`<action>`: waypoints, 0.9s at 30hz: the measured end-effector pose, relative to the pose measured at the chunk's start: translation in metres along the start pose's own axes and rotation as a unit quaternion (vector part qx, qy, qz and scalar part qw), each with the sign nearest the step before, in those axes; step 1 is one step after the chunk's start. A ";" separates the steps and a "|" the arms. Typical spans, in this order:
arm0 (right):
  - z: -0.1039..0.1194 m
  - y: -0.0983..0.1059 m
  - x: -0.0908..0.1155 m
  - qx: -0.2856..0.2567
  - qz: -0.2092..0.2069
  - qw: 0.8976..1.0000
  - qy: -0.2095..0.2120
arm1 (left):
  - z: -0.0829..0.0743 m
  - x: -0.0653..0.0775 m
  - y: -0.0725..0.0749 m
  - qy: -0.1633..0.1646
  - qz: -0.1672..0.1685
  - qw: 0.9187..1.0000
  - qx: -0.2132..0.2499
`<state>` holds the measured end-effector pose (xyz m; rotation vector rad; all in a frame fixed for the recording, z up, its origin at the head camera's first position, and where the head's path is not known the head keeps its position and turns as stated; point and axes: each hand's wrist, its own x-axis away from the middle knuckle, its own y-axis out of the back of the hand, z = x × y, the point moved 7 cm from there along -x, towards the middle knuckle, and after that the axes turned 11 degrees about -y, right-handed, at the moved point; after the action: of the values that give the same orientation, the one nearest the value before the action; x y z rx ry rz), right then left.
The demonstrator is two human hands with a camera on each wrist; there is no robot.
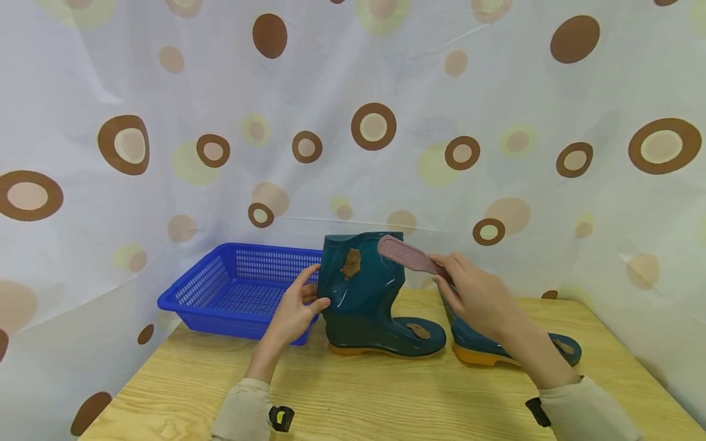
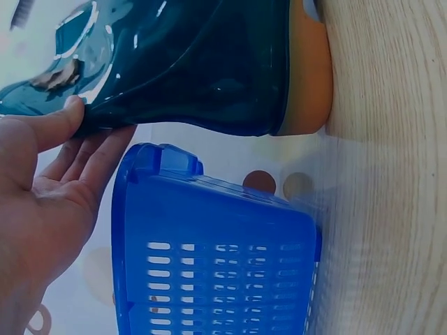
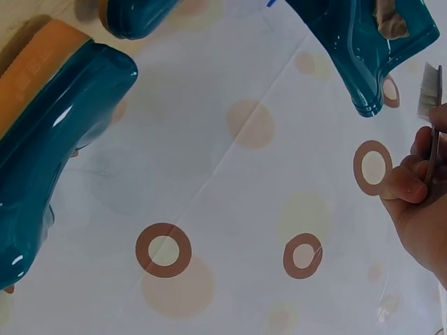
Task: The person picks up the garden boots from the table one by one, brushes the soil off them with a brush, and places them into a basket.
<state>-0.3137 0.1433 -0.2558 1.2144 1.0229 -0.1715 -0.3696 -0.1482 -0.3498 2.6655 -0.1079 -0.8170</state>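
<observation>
A dark teal rain boot [image 1: 361, 306] with an orange sole stands upright on the table, toe to the right. Brown smears mark its shaft and toe. My left hand [image 1: 295, 309] grips the back of the shaft, thumb on the near side, as the left wrist view shows with the boot [image 2: 209, 63] above the fingers. In my right hand [image 1: 477, 294] is a pinkish scrub brush [image 1: 408, 254], pinched by its handle. The brush head overlaps the shaft's upper right in the head view; pale bristles of the brush [image 3: 428, 91] face the boot [image 3: 363, 56] in the right wrist view.
A second teal boot [image 1: 482, 343], also smeared brown at the toe, stands to the right, partly behind my right forearm. To the left sits a blue perforated plastic basket [image 1: 237, 324]. The wooden table [image 1: 375, 392] backs onto a white curtain [image 1: 342, 177] with brown circles.
</observation>
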 end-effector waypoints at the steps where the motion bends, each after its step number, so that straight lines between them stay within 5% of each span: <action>1: 0.001 0.000 -0.001 -0.001 0.002 1.000 -0.001 | 0.000 0.000 0.000 -0.001 0.000 1.000 0.001; 27: 0.031 -0.023 -0.023 -0.033 0.049 0.998 0.004 | 0.004 0.000 0.001 -0.005 -0.001 1.000 0.000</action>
<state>-0.3237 0.0999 -0.2554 1.2032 0.9665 -0.0554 -0.3718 -0.1507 -0.3524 2.6631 -0.1082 -0.8302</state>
